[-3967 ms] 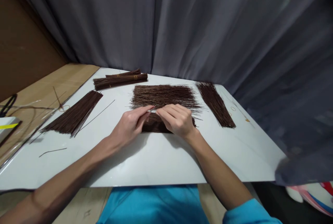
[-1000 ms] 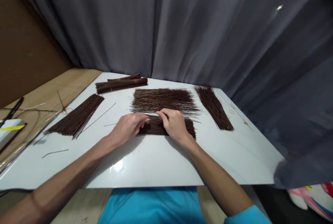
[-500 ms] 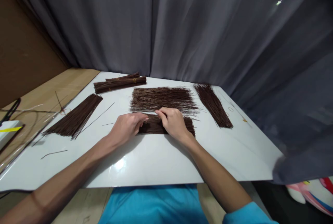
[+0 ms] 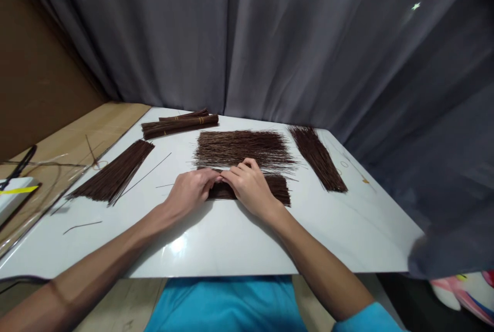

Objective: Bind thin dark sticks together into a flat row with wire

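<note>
A pile of thin dark brown sticks (image 4: 280, 190) lies crosswise on the table, right under my two hands. My left hand (image 4: 195, 188) is over the pile's left end, fingers bent and closed. My right hand (image 4: 249, 188) rests over its middle, with thumb and forefinger pinched close to my left fingertips. Whatever the fingertips hold is too small or hidden to make out. Just beyond my hands, a wider, looser layer of brown sticks (image 4: 243, 147) is spread crosswise with uneven ends.
A fanned stick bundle (image 4: 111, 172) lies at the left, another bundle (image 4: 318, 159) at the right. Tied bundles (image 4: 179, 125) lie at the back left. A few single sticks (image 4: 142, 178) and rubber bands (image 4: 344, 164) are scattered on the white table (image 4: 231, 249). A grey curtain (image 4: 270, 38) hangs behind.
My right hand has shifted left, and its fingertips now meet those of my left hand. The left hand has stayed nearly in place over the pile.
</note>
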Motion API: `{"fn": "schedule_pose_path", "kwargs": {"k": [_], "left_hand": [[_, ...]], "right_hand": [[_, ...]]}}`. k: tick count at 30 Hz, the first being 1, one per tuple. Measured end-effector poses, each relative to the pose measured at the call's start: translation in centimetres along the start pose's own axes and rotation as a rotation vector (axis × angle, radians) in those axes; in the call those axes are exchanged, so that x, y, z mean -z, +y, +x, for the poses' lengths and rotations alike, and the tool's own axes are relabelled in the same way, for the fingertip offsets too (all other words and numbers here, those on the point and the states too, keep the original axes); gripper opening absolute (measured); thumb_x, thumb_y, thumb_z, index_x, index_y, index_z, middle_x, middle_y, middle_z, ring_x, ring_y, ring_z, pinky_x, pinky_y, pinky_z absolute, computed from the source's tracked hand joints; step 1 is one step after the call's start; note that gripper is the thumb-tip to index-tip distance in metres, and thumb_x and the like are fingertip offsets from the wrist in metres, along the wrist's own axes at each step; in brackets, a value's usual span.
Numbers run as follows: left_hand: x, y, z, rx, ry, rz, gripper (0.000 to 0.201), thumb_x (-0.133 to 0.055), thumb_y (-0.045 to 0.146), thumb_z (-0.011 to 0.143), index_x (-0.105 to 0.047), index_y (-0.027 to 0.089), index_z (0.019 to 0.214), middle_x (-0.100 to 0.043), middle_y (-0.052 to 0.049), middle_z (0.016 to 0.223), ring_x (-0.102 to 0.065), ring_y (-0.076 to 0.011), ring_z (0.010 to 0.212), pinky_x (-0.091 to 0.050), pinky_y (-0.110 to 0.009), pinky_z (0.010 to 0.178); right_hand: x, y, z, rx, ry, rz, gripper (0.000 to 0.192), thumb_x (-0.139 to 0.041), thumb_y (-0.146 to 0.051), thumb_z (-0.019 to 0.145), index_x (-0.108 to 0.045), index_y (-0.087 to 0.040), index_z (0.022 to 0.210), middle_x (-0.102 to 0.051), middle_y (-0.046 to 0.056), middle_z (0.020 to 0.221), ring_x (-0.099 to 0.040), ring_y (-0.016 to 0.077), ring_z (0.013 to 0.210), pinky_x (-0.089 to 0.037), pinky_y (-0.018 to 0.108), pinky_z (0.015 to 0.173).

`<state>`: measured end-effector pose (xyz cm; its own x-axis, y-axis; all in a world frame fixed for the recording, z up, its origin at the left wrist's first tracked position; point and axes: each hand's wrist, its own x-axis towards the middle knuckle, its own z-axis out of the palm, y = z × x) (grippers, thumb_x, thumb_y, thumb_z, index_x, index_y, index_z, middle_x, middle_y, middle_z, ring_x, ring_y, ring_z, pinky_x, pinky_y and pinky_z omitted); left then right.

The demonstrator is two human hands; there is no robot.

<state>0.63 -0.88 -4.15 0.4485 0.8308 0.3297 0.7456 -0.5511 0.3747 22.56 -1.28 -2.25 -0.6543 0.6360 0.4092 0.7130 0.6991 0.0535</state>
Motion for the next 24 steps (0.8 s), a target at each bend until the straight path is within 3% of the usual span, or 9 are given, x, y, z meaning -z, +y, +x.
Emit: {"fn": "schedule_pose_path", "kwargs": {"k": [4, 6, 10, 13, 15, 19, 22, 24], "left_hand": [[-0.1, 0.3, 0.1, -0.023, -0.080, 0.000, 0.037, -0.043, 0.029, 0.111, -0.076, 0.022, 0.096, -0.078, -0.004, 0.093, -0.070, -0.0213, 0.079, -0.044, -0.031, 0.067], [0.2, 0.2, 0.4, -0.059, -0.106, 0.003, 0.040, -0.040, 0.034, 0.113, -0.076, 0.022, 0.100, -0.078, -0.005, 0.097, -0.071, -0.0219, 0.084, -0.047, -0.032, 0.071], [2.2, -1.5, 1.2, -0.076, -0.001, 0.133, 0.044, -0.037, 0.042, 0.114, -0.076, 0.022, 0.113, -0.077, -0.009, 0.107, -0.070, -0.0260, 0.097, -0.051, -0.037, 0.082], [4.5, -4.8, 1.3, 0.117, 0.211, 0.273, 0.043, -0.036, 0.037, 0.112, -0.074, 0.018, 0.118, -0.075, -0.014, 0.109, -0.067, -0.0299, 0.097, -0.051, -0.042, 0.086], [6.0, -7.6, 0.9, 0.307, 0.259, 0.389, 0.042, -0.037, 0.038, 0.110, -0.073, 0.016, 0.111, -0.073, -0.017, 0.103, -0.065, -0.0326, 0.096, -0.049, -0.042, 0.081], [7.4, -12.6, -0.5, 0.465, 0.039, 0.426, 0.040, -0.048, 0.047, 0.106, -0.071, 0.015, 0.105, -0.072, -0.019, 0.109, -0.065, -0.0324, 0.098, -0.046, -0.038, 0.082], [7.1, -14.2, -1.0, 0.515, -0.121, 0.376, 0.046, -0.055, 0.058, 0.100, -0.069, 0.015, 0.109, -0.072, -0.019, 0.113, -0.067, -0.0302, 0.094, -0.046, -0.036, 0.080], [6.7, -14.3, -1.0, 0.534, -0.180, 0.385, 0.045, -0.053, 0.054, 0.102, -0.068, 0.013, 0.113, -0.071, -0.020, 0.116, -0.068, -0.0294, 0.092, -0.046, -0.036, 0.079]], "right_hand": [[-0.8, 0.4, -0.4, 0.089, -0.004, -0.117, 0.025, -0.049, -0.015, 0.111, -0.073, -0.018, 0.109, -0.073, 0.008, 0.098, -0.058, 0.0231, 0.092, -0.036, 0.043, 0.108], [-0.8, 0.8, -0.4, 0.121, 0.010, -0.147, 0.025, -0.049, -0.017, 0.111, -0.073, -0.017, 0.108, -0.072, 0.008, 0.097, -0.057, 0.0235, 0.092, -0.036, 0.043, 0.108], [-0.3, 3.2, -0.3, 0.123, 0.059, -0.177, 0.027, -0.048, -0.013, 0.110, -0.074, -0.018, 0.116, -0.072, 0.009, 0.098, -0.056, 0.0242, 0.094, -0.037, 0.042, 0.106], [0.1, 6.8, 0.2, 0.025, 0.117, -0.184, 0.030, -0.048, -0.010, 0.108, -0.075, -0.018, 0.118, -0.072, 0.010, 0.100, -0.056, 0.0253, 0.097, -0.037, 0.041, 0.101], [0.0, 9.4, 0.8, -0.089, 0.162, -0.162, 0.031, -0.049, -0.012, 0.109, -0.077, -0.020, 0.119, -0.073, 0.010, 0.104, -0.057, 0.0252, 0.098, -0.037, 0.040, 0.097], [-0.9, 13.2, 2.4, -0.240, 0.103, -0.058, 0.033, -0.048, -0.022, 0.112, -0.078, -0.021, 0.125, -0.072, 0.011, 0.105, -0.061, 0.0246, 0.095, -0.038, 0.038, 0.091], [-1.5, 14.2, 3.1, -0.165, -0.061, -0.002, 0.032, -0.054, -0.028, 0.111, -0.076, -0.022, 0.134, -0.072, 0.011, 0.108, -0.062, 0.0260, 0.101, -0.040, 0.038, 0.094], [-1.5, 13.9, 3.1, -0.119, -0.090, 0.018, 0.033, -0.054, -0.030, 0.111, -0.075, -0.023, 0.135, -0.071, 0.012, 0.115, -0.060, 0.0272, 0.110, -0.039, 0.042, 0.102]]}}
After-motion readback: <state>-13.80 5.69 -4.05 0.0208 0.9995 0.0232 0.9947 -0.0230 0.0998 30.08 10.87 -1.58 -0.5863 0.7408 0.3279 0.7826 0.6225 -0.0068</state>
